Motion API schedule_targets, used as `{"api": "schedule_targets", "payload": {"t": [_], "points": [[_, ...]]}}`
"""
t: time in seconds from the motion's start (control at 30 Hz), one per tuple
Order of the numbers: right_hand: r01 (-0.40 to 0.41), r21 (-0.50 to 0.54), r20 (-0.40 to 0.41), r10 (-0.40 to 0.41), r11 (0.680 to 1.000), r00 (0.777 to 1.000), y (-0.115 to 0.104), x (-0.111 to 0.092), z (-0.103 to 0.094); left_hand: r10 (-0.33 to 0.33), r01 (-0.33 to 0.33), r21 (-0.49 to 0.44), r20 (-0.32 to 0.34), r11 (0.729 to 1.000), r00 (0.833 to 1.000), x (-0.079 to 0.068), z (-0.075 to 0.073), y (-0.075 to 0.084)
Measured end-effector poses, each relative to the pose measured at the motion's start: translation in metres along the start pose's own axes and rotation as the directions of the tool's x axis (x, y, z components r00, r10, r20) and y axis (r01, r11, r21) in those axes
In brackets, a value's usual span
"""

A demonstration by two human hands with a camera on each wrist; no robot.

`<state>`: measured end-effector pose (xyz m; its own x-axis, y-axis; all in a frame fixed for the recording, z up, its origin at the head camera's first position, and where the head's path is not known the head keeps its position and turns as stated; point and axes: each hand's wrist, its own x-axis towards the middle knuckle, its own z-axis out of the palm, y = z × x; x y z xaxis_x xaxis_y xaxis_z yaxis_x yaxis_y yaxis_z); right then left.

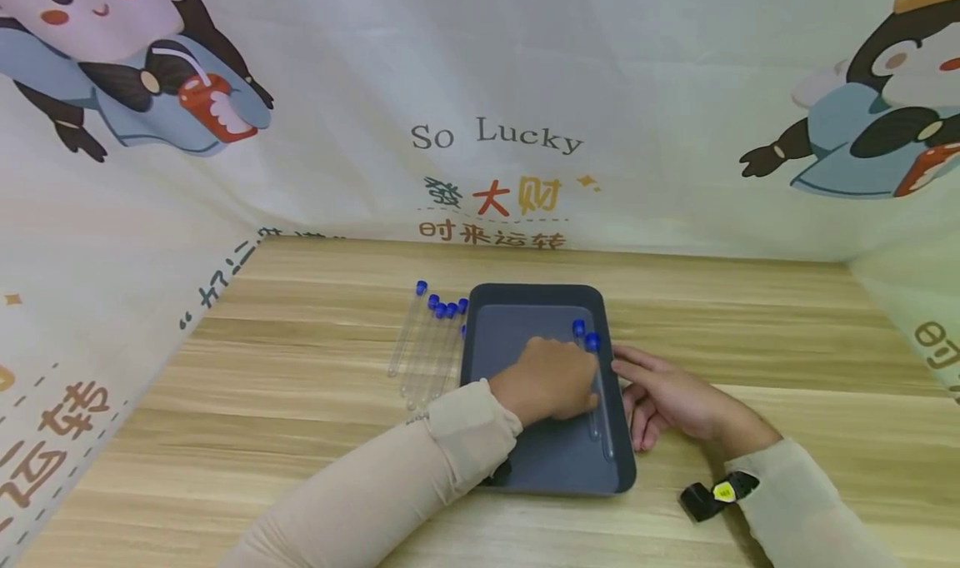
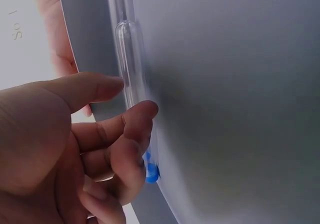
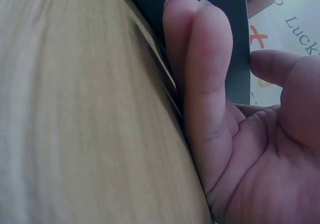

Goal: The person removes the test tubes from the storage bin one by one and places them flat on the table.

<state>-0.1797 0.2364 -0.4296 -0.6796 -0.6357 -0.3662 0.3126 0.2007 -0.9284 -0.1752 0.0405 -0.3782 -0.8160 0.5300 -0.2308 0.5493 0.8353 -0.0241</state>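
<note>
Two clear test tubes [image 1: 607, 430] with blue caps lie side by side along the right side of a dark grey tray [image 1: 540, 472]. My left hand [image 1: 551, 376] is over the tray at these tubes. In the left wrist view its thumb and loosely bent index finger stand apart on either side of a tube [image 2: 131, 59], fingertips right at the glass. The other fingers hide part of the tubes near the blue cap [image 2: 152, 173]. My right hand [image 1: 678, 401] rests against the tray's outer right wall, its fingers [image 3: 207, 79] extended along it and its thumb at the rim.
Several more blue-capped tubes [image 1: 423, 360] lie on the wooden table [image 1: 285, 368] left of the tray. A black strap with a yellow label [image 1: 723, 491] is at the right wrist. A printed cloth [image 1: 337, 135] hangs behind and along the sides.
</note>
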Motion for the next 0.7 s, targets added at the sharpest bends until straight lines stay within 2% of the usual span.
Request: {"api": "schedule_targets", "payload": {"t": [0.43,0.7], "points": [[-0.006,0.001,-0.008,0.006,1.000,1.000,0.0001,-0.0004,0.0000,-0.023,0.023,-0.005,0.022,1.000,1.000,0.0008,0.0001,0.0002],[-0.009,-0.002,-0.012,0.009,1.000,1.000,0.0010,0.0008,0.0002,-0.028,0.027,0.023,0.020,0.999,0.999,-0.0004,0.0032,-0.0016]]}}
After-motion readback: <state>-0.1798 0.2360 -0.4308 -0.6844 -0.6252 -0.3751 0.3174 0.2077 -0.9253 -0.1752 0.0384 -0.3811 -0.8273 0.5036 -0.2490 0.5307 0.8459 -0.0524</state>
